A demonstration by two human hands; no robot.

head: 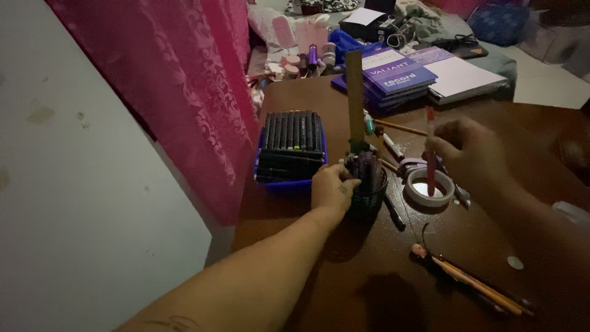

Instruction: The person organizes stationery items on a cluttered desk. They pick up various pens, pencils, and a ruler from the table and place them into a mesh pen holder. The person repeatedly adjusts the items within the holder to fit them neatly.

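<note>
My left hand (332,189) grips the side of a black mesh pen cup (367,198) that stands on a dark brown table (369,289). The cup holds several pens and a tall wooden ruler (355,98) standing upright. My right hand (470,150) is raised to the right of the cup and holds a thin red pen (430,160) nearly upright, its lower end over a roll of white tape (429,186).
A blue tray of dark markers (291,147) sits left of the cup. Loose pencils (473,284) lie at the front right. Blue books and a white pad (424,74) are stacked at the far edge. A pink lace curtain (184,80) hangs on the left.
</note>
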